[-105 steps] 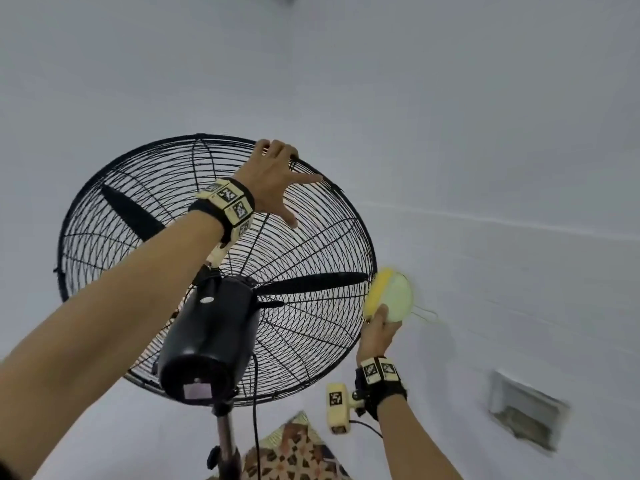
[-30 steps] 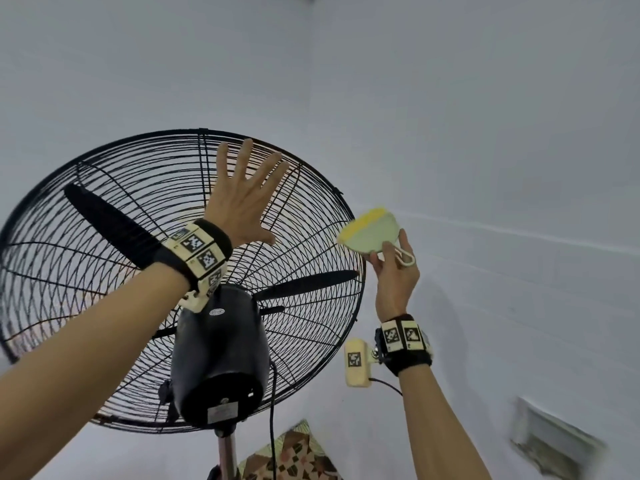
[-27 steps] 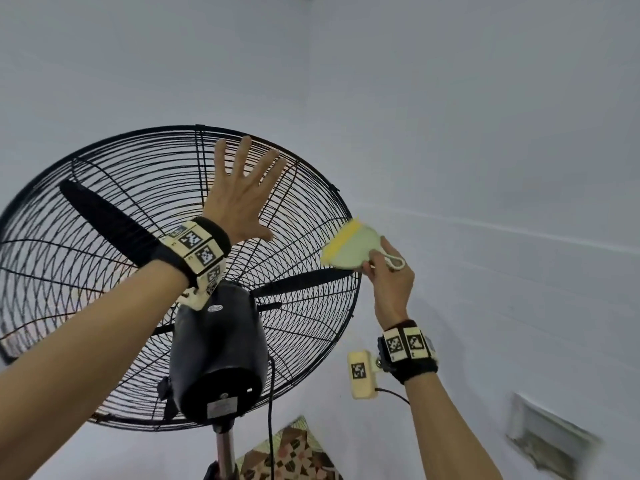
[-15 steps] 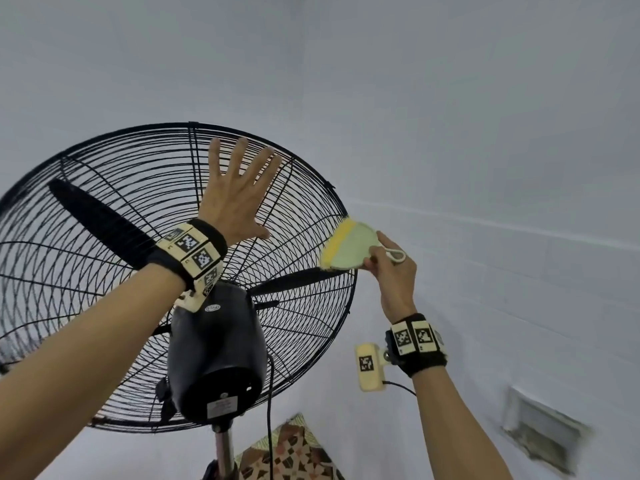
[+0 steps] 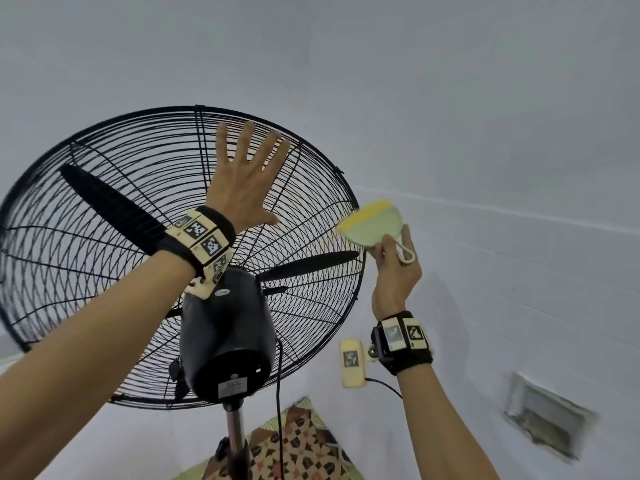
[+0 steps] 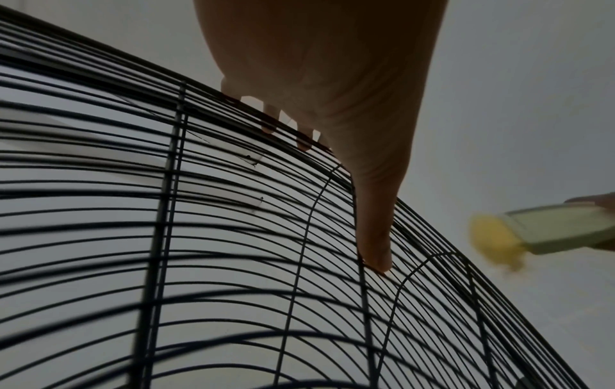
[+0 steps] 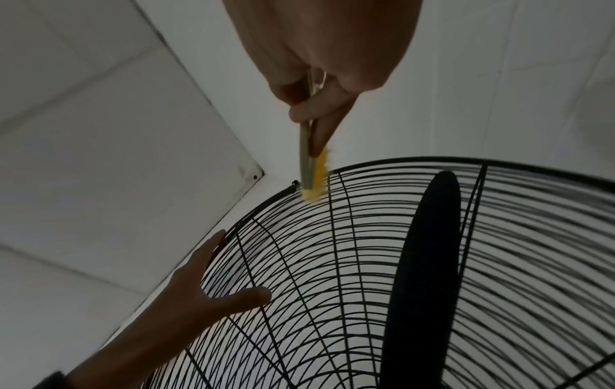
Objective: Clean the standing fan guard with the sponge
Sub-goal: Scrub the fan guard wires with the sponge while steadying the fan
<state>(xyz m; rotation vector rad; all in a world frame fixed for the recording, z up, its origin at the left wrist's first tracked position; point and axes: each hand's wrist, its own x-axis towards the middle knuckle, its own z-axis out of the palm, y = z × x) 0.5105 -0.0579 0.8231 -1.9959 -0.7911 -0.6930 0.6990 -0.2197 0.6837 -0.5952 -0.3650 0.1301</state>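
At the guard (image 5: 104,244) rim — right hand (image 5: 394,275) pinches sponge (image 5: 372,225); left hand (image 5: 242,188) fingers spread flat.

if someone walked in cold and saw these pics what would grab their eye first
The big black wire fan guard fills the left of the head view, dark blades behind its wires and the motor housing low at centre. The left hand lies flat with spread fingers on the guard's upper part. At the guard's right rim, the right hand pinches a pale green and yellow sponge, its yellow edge at the wires.
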